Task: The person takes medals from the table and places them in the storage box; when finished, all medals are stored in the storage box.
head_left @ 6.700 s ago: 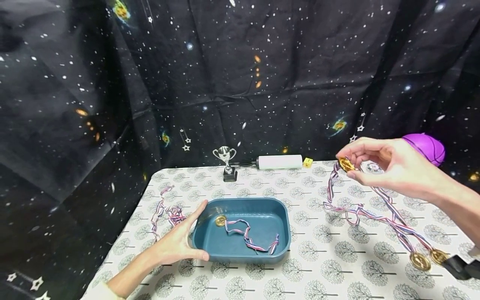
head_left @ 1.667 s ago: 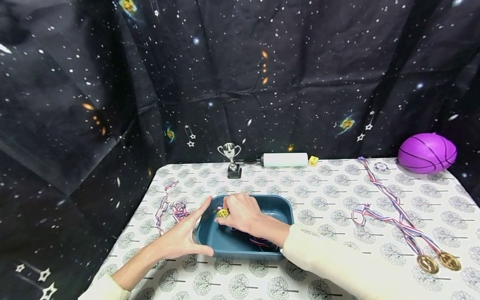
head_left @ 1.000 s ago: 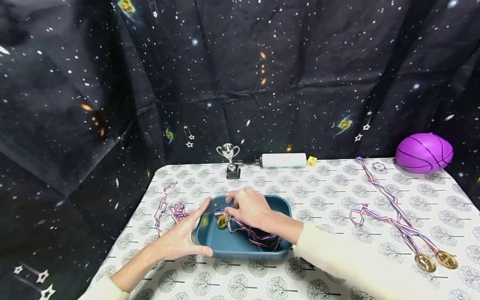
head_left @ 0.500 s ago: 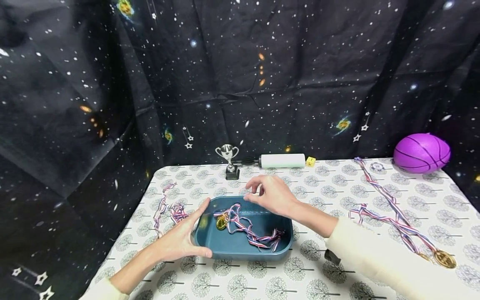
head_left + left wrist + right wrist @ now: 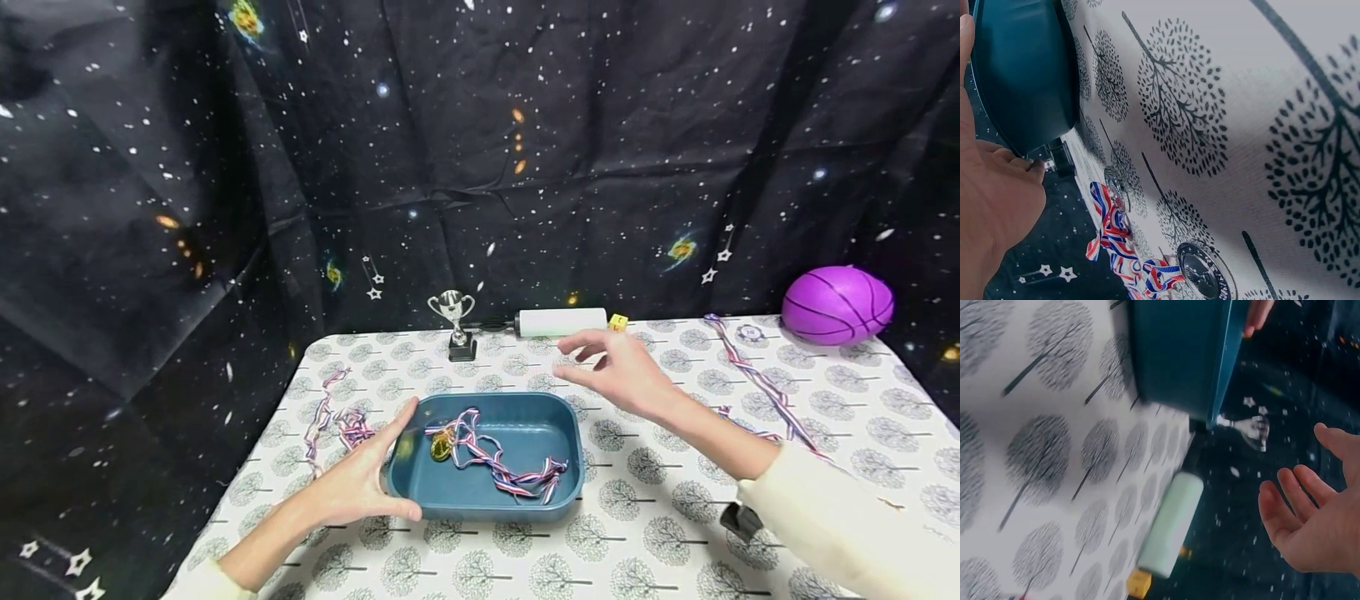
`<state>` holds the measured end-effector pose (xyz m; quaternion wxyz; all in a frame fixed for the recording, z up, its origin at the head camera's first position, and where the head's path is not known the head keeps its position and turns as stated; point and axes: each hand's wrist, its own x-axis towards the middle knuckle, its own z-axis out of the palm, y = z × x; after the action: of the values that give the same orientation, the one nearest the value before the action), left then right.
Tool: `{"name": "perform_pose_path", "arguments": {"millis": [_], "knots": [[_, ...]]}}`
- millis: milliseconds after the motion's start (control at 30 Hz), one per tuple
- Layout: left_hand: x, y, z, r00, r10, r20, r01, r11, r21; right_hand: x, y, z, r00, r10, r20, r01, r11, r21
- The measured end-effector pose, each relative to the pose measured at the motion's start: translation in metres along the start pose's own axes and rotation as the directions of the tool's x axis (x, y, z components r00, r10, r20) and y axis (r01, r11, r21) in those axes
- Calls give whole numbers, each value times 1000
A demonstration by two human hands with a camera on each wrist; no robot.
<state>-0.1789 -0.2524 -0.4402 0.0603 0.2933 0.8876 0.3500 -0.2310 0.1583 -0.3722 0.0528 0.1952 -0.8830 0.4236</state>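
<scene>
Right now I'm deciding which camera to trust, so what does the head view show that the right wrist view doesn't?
Only the head view shows the medals and ribbons inside the blue tray, the purple ball, and the left hand holding the tray's corner. Only the right wrist view shows the right hand's open palm, holding nothing. Both show the tray, the silver trophy, the white cylinder, the yellow die and the tree-print tablecloth.

You see a dark blue tray (image 5: 420,492), gold medals (image 5: 440,447) on red, white and blue ribbons (image 5: 495,471), a purple ball (image 5: 836,305), and a tablecloth (image 5: 645,533) with tree prints.
</scene>
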Motion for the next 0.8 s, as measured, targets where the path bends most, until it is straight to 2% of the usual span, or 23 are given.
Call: {"name": "perform_pose_path", "arguments": {"millis": [267,500,700,800], "knots": [[1,1,1,1000,-10,-1,10,1000,17,-32,28,-50,996,90,-26,-90,996,15],[2,0,2,1000,14,-8,-14,999,43,-74,60,-95,985,175,-5,-175,985,3],[1,0,1,1000,17,-16,-16,998,58,-112,97,-121,984,179,-5,-179,983,-48],[0,0,1,1000,17,-15,-16,998,56,-132,117,-130,987,161,29,-159,986,-47]]}}
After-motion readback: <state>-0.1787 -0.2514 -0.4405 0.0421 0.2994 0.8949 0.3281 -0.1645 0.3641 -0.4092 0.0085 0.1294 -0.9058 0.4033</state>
